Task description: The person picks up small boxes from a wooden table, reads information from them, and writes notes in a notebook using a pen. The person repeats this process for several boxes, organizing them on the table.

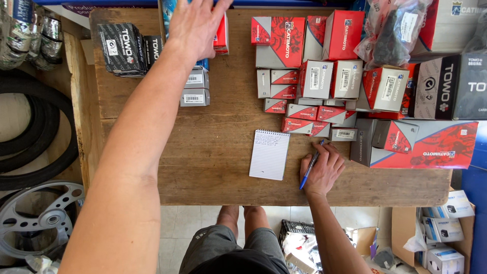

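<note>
From the head camera we see our left hand (195, 23) reach, fingers spread, onto a small red box (221, 34) at the bench's (213, 157) far edge; a square grip on its sides would serve best. The box's long axis runs away from us, while our right hand (320, 170) pinches a blue pen (310, 165), tip toward the boxes, beside the notepad (269, 154).

Left hand (195, 23) is stretched, fingers spread, over a small red box (221, 35); a blue pen (310, 166) is gripped by the right hand (320, 170), rested on the desk (218, 152) beside a notepad (269, 154).
</note>
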